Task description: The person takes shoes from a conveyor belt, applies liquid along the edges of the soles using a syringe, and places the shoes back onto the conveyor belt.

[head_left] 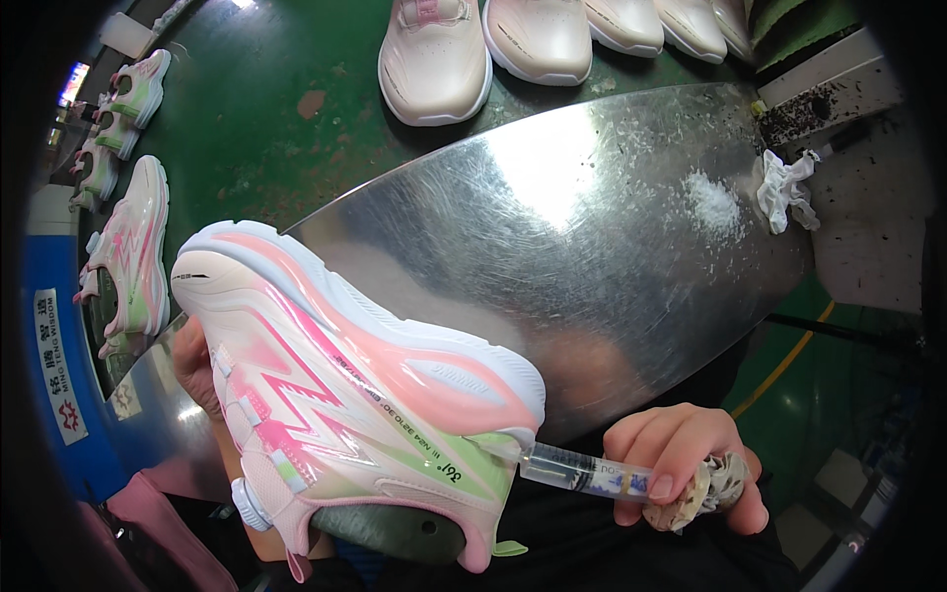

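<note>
A pink, white and light green sneaker (395,395) lies tilted on its side in front of me, sole edge up, toe to the upper left. Inside its opening sits a dark shoe last (390,533) with a small round hole. My left hand (194,360) grips the sneaker from behind near the toe; most of its fingers are hidden. In my right hand (681,454) is a see-through syringe (572,468), its tip at the heel where sole and upper meet. A crumpled, stained wad of cloth or paper (702,493) is tucked into the same hand.
Beyond lies a shiny scratched metal plate (424,247) with white crumbs (712,202) and a crumpled white tissue (786,190). Pale sneakers (434,59) line the green table (247,118) at the back. Several pink-green sneakers (138,257) stand at the left, above a blue panel (59,296).
</note>
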A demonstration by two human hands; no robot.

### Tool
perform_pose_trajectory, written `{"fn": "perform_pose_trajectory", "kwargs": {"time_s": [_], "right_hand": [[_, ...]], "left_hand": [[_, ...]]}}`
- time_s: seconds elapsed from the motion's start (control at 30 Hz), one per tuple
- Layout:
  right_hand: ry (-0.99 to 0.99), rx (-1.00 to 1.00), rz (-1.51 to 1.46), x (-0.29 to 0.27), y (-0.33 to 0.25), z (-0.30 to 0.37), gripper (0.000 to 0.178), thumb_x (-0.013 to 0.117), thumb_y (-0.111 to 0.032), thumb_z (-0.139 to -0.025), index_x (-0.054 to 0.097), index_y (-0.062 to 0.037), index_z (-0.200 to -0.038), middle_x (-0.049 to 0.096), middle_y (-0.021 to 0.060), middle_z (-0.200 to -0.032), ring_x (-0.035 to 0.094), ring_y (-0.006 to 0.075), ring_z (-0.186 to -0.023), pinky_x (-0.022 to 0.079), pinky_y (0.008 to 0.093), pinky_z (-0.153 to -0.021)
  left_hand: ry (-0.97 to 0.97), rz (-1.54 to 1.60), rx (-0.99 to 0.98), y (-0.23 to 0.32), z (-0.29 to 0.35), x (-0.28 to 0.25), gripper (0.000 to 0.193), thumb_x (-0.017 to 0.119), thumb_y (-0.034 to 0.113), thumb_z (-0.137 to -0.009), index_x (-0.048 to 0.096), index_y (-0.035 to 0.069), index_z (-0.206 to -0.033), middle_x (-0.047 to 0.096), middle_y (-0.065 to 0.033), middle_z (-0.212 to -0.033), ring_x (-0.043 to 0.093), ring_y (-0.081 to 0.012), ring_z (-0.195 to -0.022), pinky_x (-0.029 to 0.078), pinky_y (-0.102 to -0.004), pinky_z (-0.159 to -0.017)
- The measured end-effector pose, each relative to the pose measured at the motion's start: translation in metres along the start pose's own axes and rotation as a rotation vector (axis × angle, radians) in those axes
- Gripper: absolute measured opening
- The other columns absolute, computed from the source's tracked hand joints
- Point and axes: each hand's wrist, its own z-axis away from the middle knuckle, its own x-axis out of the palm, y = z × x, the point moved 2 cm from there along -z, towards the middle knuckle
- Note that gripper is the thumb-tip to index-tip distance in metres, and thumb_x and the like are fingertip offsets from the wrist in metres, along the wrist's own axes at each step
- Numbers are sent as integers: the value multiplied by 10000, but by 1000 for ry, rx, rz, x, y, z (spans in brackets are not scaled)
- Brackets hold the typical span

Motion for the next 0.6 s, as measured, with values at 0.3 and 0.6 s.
{"fn": "perform_pose_trajectory", "kwargs": {"time_s": [0.3,0.6], "right_hand": [[33,-41,87,3,0,4,601,666,-552,-803,630,-13,-1067,678,184,-855,607,233,-673,408,294,-529],[58,-51,137,5,1,10,599,694,-544,-780,650,-12,-1052,678,178,-847,611,231,-681,434,286,-532]], "left_hand": [[8,-22,20,0,6,-3,527,556,387,-831,530,0,-1187,604,-184,-1146,611,-328,-1016,473,-482,-919],[29,-33,50,3,10,-12,523,554,384,-829,534,-5,-1179,604,-188,-1141,614,-328,-1010,476,-482,-914]]}}
